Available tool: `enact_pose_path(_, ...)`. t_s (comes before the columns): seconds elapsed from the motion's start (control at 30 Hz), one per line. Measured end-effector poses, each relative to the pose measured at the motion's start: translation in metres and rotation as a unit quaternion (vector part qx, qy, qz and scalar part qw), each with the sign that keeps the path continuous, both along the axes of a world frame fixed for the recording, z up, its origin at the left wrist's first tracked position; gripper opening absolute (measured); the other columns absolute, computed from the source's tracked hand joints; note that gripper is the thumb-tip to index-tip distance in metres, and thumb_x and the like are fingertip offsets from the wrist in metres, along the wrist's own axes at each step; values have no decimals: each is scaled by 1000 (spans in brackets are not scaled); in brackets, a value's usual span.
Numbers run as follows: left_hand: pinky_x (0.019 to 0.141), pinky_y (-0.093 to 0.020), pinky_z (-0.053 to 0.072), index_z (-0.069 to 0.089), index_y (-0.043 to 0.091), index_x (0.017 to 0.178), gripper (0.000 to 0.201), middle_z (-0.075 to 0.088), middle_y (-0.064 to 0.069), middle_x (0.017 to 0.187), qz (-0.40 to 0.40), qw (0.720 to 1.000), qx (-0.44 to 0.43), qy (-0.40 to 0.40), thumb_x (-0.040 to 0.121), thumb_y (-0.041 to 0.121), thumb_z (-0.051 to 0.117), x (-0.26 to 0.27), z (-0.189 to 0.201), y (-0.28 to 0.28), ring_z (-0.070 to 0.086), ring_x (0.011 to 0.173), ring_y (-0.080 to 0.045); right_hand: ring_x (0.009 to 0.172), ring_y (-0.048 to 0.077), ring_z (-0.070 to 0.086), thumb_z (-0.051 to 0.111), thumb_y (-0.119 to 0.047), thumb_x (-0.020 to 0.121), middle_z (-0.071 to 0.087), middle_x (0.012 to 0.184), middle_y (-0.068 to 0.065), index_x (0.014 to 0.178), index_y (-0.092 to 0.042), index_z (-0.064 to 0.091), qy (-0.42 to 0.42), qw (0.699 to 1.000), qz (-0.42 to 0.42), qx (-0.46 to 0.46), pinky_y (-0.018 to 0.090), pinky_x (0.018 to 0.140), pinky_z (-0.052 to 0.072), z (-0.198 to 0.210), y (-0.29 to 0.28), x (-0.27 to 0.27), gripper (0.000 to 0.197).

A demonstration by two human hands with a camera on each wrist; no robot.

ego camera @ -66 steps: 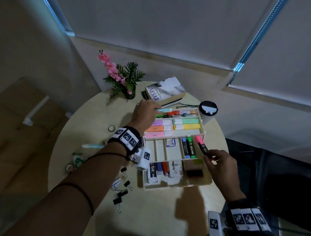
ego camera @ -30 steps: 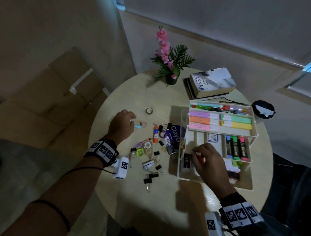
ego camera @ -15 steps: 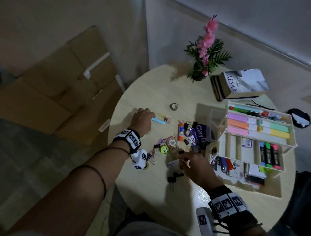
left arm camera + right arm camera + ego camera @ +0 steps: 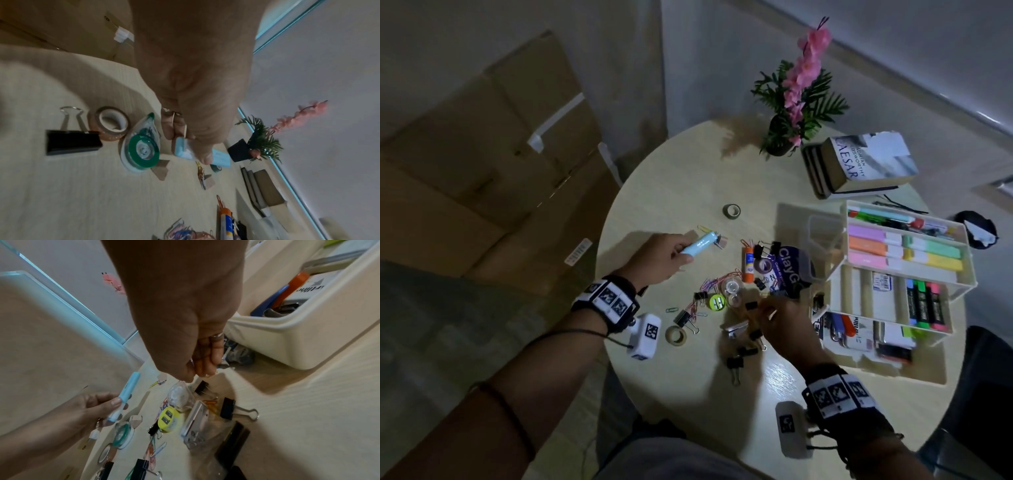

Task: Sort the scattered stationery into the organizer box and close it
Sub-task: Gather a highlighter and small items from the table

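blue highlighter [image 4: 459, 244], one, pinched in left hand [image 4: 659, 259] fingers; right hand [image 4: 787, 325] fingers' hold unclear.

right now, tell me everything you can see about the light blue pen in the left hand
The light blue pen is a short, pastel blue stick of what looks like smooth plastic, with small dark print on its side. The left hand pinches one end between thumb and fingers, holding it tilted above the table, clear of the clutter. Its free end points toward the plant.
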State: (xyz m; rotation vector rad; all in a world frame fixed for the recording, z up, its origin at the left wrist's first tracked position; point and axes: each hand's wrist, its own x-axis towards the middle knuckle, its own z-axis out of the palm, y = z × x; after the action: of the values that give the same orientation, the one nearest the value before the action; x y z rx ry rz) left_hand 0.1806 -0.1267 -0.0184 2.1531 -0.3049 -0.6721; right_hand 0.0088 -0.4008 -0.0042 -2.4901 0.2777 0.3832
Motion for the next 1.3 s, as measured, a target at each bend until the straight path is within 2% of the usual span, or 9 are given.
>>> enact_pose_path(0.1,78,-34,62,70,22,125,30,75,6,106,20,1000,-19,-4,96,27,75,-17,8,12,74,92,-11,60,1,61,72,-16,93,73,81,-4,92,-15,74,-10,999,-35,-26,8,53,38,1,8,19,2)
enact_pose_path(0.23,77,-15,54,74,20,122,27,73,13,107,43,998,-55,-6,95,18,76,-39,20,23,69,96,5,71,7,69,67,-33,96,71,87,-10,96,-24,71,-18,995,-94,-6,34,61,60,-9,14,48,10)
enact_pose_path(0.3,76,-9,52,76,18,119,26,73,15,108,49,996,-73,-11,94,13,77,-49,30,28,69,97,8,70,9,69,63,-47,94,71,80,-9,90,-25,69,-16,993,-114,-14,39,61,62,-20,12,59,23)
enact_pose_path(0.5,69,-13,55,77,16,112,21,75,16,97,86,993,-86,4,91,12,79,-72,45,46,71,86,3,64,19,59,61,-44,98,60,70,-7,83,-23,67,26,987,-124,-98,23,52,34,-15,22,74,26)
enact_pose_path(0.6,78,-29,63,76,22,114,27,78,9,100,111,989,-98,10,88,17,83,-78,45,52,75,92,-6,67,20,64,59,-42,98,61,72,-6,85,-22,67,18,987,-121,-103,28,59,47,-19,24,73,25)
enact_pose_path(0.73,78,-32,63,73,26,111,30,76,6,104,121,985,-122,7,86,16,85,-84,50,45,75,92,-10,62,14,68,55,-60,94,66,68,-5,82,-23,67,-11,991,-115,-72,34,58,59,-16,21,62,41)
enact_pose_path(0.97,79,-37,63,66,23,112,36,76,-3,105,152,968,-196,42,87,2,81,-90,57,-4,76,98,-20,67,5,57,62,-54,89,62,75,-8,83,-24,62,-81,993,-87,27,26,60,45,27,1,-3,31)
enact_pose_path(1.13,70,-41,60,58,26,116,41,76,-5,103,123,965,-227,45,86,10,81,-100,64,-56,75,91,-25,71,8,62,70,-31,96,65,81,-10,94,-25,62,-85,992,-76,56,29,62,51,38,-53,-62,10)
enact_pose_path(1.3,86,-43,61,59,25,110,37,80,-5,105,101,971,-214,35,89,5,81,-112,71,-101,77,98,-26,72,12,64,72,-24,98,67,83,-8,104,-26,65,-100,988,-99,56,24,60,50,48,-129,-111,9)
